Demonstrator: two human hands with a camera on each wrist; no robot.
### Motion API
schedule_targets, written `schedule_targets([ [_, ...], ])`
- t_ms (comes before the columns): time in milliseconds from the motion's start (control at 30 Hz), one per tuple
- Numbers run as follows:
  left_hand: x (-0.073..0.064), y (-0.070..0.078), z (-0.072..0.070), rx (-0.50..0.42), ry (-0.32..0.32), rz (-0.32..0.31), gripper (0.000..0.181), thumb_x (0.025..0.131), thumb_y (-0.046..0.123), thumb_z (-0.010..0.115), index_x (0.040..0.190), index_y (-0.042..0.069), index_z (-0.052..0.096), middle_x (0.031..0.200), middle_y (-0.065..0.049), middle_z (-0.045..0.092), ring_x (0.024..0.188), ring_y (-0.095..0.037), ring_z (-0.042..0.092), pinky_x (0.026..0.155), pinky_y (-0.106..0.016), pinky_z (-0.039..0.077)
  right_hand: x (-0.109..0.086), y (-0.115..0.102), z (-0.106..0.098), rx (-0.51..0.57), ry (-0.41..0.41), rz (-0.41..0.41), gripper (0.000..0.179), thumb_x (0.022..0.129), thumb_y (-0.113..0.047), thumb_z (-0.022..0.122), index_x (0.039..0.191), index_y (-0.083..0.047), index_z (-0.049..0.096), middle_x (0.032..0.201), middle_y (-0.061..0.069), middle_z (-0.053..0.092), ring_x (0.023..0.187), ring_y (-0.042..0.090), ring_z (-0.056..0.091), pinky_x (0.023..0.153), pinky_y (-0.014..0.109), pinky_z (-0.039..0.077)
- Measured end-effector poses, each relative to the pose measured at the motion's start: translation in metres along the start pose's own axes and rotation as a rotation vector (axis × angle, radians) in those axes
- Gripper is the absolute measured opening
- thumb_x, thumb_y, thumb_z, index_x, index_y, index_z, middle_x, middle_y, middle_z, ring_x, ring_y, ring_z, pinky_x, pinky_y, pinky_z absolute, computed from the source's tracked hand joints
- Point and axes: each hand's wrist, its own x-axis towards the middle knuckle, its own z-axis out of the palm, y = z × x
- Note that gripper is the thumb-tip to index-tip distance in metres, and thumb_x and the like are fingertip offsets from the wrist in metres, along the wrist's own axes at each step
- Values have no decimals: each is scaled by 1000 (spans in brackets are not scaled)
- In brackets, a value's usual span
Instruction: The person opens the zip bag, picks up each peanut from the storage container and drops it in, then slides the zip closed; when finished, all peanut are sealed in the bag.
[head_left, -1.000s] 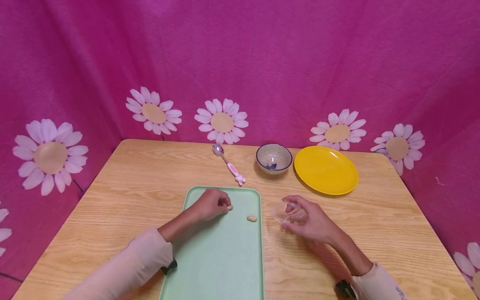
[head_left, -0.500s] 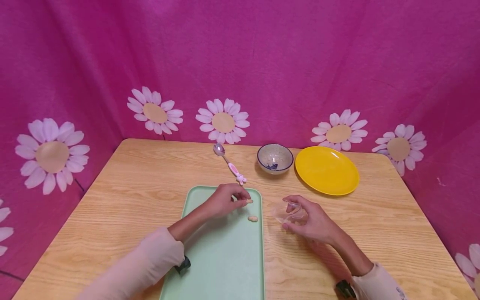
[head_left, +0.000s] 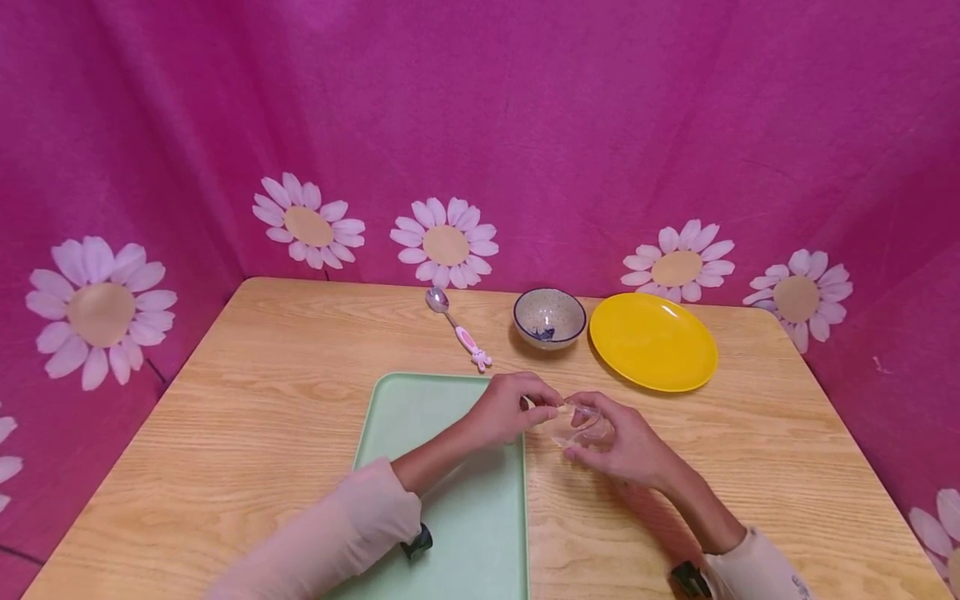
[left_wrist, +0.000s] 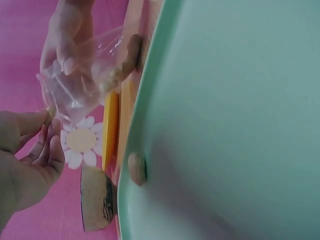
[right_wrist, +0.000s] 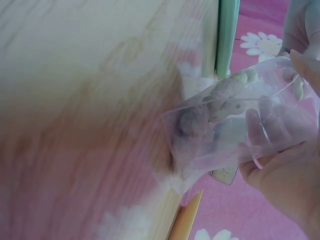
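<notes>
My left hand [head_left: 513, 412] pinches a peanut [left_wrist: 50, 114] between thumb and fingertips, right at the mouth of a clear plastic bag [head_left: 564, 427]. Curled round the bag's other side, my right hand [head_left: 630, 440] holds it upright with its mouth spread. Several peanuts [right_wrist: 227, 95] show through the plastic, low in the bag. One more peanut [left_wrist: 136, 169] lies on the green tray [head_left: 480, 517] near its edge in the left wrist view; in the head view my left hand and forearm hide it.
Behind the tray lies a spoon [head_left: 459, 329] with a pink rabbit handle. A speckled bowl [head_left: 550, 318] with a blue rim and a yellow plate [head_left: 652, 342] stand along the back of the wooden table [head_left: 247, 400]. A pink flowered cloth [head_left: 525, 150] hangs behind.
My left hand has carried the peanut rightward from over the tray to the bag's mouth. My right hand and the bag have stayed in place.
</notes>
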Motion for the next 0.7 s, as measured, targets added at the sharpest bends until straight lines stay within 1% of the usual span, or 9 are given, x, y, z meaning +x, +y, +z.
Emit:
schedule_targets([
  [67, 2, 2, 4, 9, 6, 29, 16, 85, 15, 70, 100, 12, 74, 89, 0, 70, 76, -5, 55, 71, -15, 47, 0, 0, 0, -3, 4, -6, 65, 75, -38, 79, 129, -16, 50, 100, -1, 63, 93, 15, 58, 82, 38, 48],
  [133, 3, 2, 7, 7, 11, 42, 16, 85, 14, 71, 100, 11, 74, 90, -1, 71, 75, -4, 56, 70, -15, 47, 0, 1, 0, 1, 10, -4, 66, 75, -38, 79, 129, -17, 50, 104, 0, 65, 95, 16, 60, 86, 42, 49],
  [200, 3, 3, 9, -2, 7, 39, 17, 84, 13, 71, 100, 11, 74, 91, -1, 72, 75, -2, 57, 70, -14, 48, 0, 2, 0, -2, 17, -6, 66, 74, -38, 80, 129, -16, 50, 111, 2, 65, 101, 19, 60, 90, 47, 49],
  [267, 3, 5, 8, -9, -1, 28, 18, 84, 14, 71, 102, 12, 74, 92, 1, 72, 76, -1, 57, 70, -14, 48, 0, 2, 0, -1, 20, -7, 67, 74, -37, 80, 130, -16, 50, 112, 2, 65, 103, 20, 59, 92, 50, 48],
  [333, 2, 5, 7, -21, -7, 13, 18, 85, 15, 71, 103, 13, 74, 92, 2, 72, 78, -2, 58, 70, -14, 48, 0, 2, 0, 0, 19, -5, 67, 74, -36, 80, 130, -15, 50, 110, 1, 64, 102, 20, 59, 92, 48, 48],
  [433, 0, 3, 3, -25, -5, -5, 18, 86, 17, 69, 104, 14, 73, 92, 5, 71, 80, -3, 58, 72, -16, 48, 0, 1, 0, 10, 11, 4, 66, 74, -35, 80, 129, -17, 50, 101, -3, 62, 96, 16, 57, 88, 42, 47],
  [567, -3, -5, -6, -22, -1, -43, 18, 87, 16, 68, 104, 13, 73, 92, 5, 70, 82, -6, 58, 73, -18, 48, 1, 0, 0, 23, 3, 14, 65, 73, -36, 80, 129, -18, 50, 99, -4, 61, 95, 15, 56, 87, 40, 46],
  [700, -8, -19, -14, 19, 4, -39, 17, 87, 12, 68, 102, 8, 72, 91, 2, 69, 82, -8, 58, 71, -18, 48, 1, 0, -1, 35, -13, 34, 65, 74, -36, 80, 129, -20, 49, 102, -2, 61, 97, 16, 56, 89, 40, 47],
])
